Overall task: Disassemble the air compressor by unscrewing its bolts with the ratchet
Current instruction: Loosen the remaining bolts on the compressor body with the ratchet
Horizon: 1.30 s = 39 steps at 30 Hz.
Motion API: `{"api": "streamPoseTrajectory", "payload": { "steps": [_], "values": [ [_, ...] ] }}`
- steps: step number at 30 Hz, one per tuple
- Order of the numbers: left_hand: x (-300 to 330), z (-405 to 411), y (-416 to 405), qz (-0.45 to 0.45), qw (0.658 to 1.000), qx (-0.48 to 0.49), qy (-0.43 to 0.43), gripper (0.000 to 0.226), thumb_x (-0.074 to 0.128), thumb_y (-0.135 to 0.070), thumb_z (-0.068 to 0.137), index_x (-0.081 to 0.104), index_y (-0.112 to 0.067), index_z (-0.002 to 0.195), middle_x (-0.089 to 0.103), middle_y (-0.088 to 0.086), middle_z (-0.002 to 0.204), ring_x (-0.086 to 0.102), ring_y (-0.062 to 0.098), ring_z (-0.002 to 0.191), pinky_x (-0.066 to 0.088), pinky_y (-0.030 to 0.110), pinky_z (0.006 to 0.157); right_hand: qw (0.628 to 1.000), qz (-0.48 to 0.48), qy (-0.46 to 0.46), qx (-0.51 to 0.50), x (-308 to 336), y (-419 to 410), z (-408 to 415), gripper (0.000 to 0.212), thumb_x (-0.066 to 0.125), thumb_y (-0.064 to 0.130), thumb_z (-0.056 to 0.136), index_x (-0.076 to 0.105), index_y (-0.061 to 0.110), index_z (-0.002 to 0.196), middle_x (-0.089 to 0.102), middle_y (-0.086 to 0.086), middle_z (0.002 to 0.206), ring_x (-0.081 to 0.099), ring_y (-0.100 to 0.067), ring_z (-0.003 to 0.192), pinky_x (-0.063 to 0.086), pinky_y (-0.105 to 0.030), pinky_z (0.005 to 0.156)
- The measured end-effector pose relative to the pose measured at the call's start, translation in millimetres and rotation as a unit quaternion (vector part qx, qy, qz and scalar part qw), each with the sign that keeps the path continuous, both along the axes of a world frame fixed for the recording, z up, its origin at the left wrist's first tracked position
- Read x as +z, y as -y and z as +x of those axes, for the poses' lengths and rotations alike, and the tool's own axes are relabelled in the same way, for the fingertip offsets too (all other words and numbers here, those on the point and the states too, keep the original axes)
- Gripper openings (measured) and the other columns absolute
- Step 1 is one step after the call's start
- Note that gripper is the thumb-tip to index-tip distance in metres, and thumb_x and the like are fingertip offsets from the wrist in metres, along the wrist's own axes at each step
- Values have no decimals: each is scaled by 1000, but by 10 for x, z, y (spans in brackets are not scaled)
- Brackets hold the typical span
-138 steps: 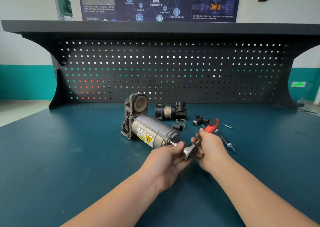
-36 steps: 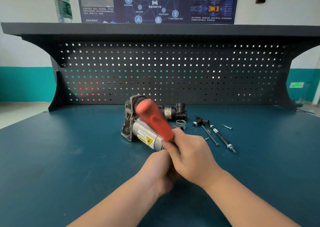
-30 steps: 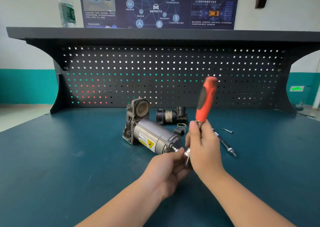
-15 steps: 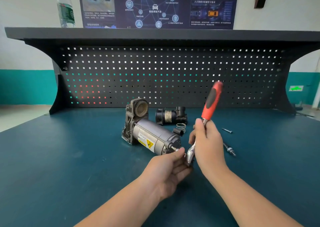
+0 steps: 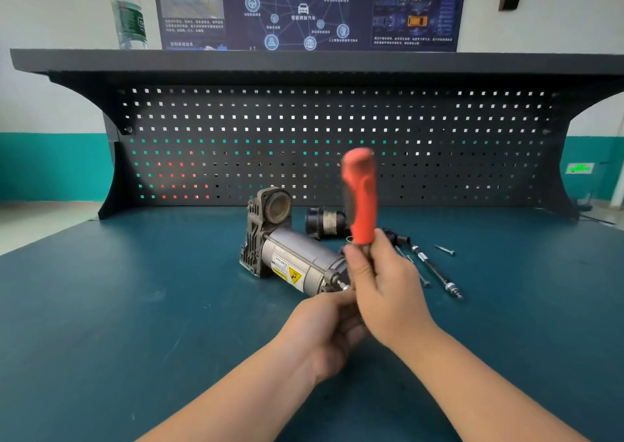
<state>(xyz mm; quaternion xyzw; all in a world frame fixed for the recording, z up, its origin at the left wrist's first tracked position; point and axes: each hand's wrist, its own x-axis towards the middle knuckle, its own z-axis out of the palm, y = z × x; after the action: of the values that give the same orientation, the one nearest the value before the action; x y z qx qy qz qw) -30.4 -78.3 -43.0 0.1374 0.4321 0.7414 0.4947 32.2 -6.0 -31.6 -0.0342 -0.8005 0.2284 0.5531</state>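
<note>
1. Air compressor (image 5: pixel 290 257): lies on its side near the middle of the teal tabletop (image 5: pixel 135 306). Silver cylindrical motor body with a yellow warning label; dark cast finned head at the far left end, its round port open toward the camera.
2. Ratchet (image 5: pixel 360 201): red handle upright and motion-blurred, in front of the pegboard (image 5: pixel 337 130). Its head is hidden behind the hands, at the compressor's near end.
3. Right hand (image 5: pixel 388 293): fingers curled round the lower handle.
4. Left hand (image 5: pixel 324 330): fingers curled at the compressor's near end, where a small bolt tip shows; what they pinch cannot be made out.
5. Black cylindrical part (image 5: pixel 326 222): behind the compressor, partly covered by the handle.
6. Long bolts (image 5: pixel 435 272) and a short screw (image 5: pixel 445 250): loose on the tabletop right of the hands.
7. Water bottle (image 5: pixel 128 12): on the upper shelf, top cut off.
8. Open tabletop lies wide to left and right; its left edge runs diagonally.
</note>
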Motion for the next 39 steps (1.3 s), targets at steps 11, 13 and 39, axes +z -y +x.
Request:
{"api": "streamPoseTrajectory", "payload": {
  "steps": [11,13,39],
  "values": [
    [34,28,-27,-20,999,20,20,11,58,-8,90,64,2,90,70,15,76,66,23,71,58,29,57,711,-701,-45,30,8,-302,-90,29,39,26,102,42,15,75,52,-5,59,32,-7,19,23,-10,28],
    [26,23,-33,-20,999,20,20,12,57,-8,90,63,2,93,70,16,80,66,23,73,58,29,60,665,-741,-64,67,-9,-279,-79,30,38,25,103,41,15,74,49,-5,65,28,-6,15,22,-6,27],
    [-4,1,-26,-2,1000,2,-10,13,52,-4,92,64,1,94,67,12,74,65,20,64,57,27,53,973,-223,-48,-32,-7,-34,-67,27,36,41,97,41,27,75,51,9,50,48,-9,48,39,-36,54]
  ]
}}
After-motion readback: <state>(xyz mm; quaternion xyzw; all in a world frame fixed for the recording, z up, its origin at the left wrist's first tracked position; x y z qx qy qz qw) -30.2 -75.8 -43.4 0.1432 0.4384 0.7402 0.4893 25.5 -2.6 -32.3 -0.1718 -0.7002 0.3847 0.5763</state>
